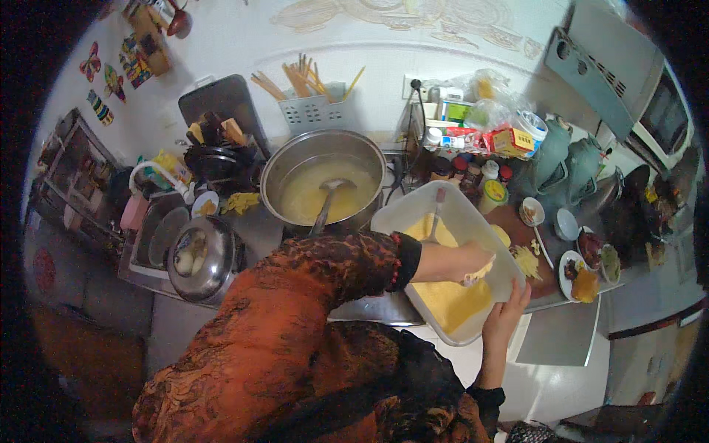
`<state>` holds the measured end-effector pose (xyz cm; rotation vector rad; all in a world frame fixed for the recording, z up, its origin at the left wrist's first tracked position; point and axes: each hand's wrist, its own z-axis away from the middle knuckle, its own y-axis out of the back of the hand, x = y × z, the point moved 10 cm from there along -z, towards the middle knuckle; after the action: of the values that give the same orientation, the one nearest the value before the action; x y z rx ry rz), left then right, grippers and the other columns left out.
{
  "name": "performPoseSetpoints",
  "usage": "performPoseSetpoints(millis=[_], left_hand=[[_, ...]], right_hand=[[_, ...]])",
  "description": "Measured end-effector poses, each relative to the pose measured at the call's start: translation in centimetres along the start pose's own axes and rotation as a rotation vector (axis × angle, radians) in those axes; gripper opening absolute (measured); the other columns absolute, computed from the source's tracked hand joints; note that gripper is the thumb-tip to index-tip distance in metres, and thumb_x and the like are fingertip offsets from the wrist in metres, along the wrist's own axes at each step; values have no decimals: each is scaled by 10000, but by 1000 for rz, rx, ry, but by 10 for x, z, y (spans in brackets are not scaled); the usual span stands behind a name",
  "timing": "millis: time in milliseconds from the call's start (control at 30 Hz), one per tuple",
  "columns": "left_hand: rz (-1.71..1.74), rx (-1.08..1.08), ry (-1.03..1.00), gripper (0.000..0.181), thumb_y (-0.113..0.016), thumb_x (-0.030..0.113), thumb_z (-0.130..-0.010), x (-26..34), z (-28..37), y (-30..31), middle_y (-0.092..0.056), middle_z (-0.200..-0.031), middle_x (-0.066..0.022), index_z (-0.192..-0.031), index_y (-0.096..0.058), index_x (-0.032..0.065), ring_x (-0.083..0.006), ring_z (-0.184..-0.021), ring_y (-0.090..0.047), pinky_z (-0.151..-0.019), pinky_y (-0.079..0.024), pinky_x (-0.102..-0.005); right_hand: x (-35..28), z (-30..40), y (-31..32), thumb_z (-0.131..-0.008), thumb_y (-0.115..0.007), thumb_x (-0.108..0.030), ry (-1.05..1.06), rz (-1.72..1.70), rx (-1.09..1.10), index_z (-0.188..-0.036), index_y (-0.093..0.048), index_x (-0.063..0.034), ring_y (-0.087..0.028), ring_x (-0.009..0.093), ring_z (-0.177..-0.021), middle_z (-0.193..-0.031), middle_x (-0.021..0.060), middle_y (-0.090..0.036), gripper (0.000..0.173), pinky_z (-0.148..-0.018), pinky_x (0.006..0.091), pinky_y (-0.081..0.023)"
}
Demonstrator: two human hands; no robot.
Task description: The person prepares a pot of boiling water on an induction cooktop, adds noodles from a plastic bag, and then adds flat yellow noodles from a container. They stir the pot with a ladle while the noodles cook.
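A deep translucent white plastic tub [382, 219] stands tilted at the counter's front edge, with yellow meal or flour [460, 310] in it. My left hand [471, 263] is inside the tub, above the yellow meal; pale, sticky bits cling to its fingers. The fingers are curled and partly hidden, so whether they hold anything is unclear. With my right hand [505, 313] I grip the tub's right rim near its front corner. A metal-handled utensil [436, 221] leans inside the far end, its lower end sunk in the meal.
Left of the tub, a large steel pot [268, 183] holds cloudy yellowish liquid and a ladle [332, 194]. A lidded steel pot [213, 271] sits by the sink [138, 252]. Shredded pale food [526, 263] lies on a brown board [545, 288], with small bowls and a plate [566, 282] beyond.
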<state>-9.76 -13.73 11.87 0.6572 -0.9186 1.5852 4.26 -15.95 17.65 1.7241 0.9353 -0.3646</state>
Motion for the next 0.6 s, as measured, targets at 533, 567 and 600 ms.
performPoseSetpoints(millis=[533, 567, 600], left_hand=[[273, 297, -325, 275, -457, 334, -931, 113, 137, 273, -560, -721, -106, -876, -524, 73, -168, -489, -495, -346, -355, -258], [303, 320, -338, 274, -464, 328, -930, 110, 144, 287, -558, -722, -114, -886, -524, 64, -174, -491, -492, -358, -360, -270], [338, 347, -350, 273, -471, 322, -928, 106, 150, 300, -557, -724, -121, -895, -524, 56, -181, -494, -489, -370, -365, -283]], right_hand=[[-309, 61, -151, -694, -626, -34, 1063, -1, -537, -1285, -471, -83, -525, 332, -929, -1023, 186, -495, 613, -813, 395, -434], [-317, 63, -167, -697, -621, -43, 1109, 70, -550, -1279, -481, -86, -526, 318, -894, -982, 173, -493, 600, -788, 388, -434], [-324, 65, -176, -785, -512, -98, 1160, 124, -534, -1147, -553, -84, -539, 304, -916, -925, 143, -522, 364, -773, 385, -440]])
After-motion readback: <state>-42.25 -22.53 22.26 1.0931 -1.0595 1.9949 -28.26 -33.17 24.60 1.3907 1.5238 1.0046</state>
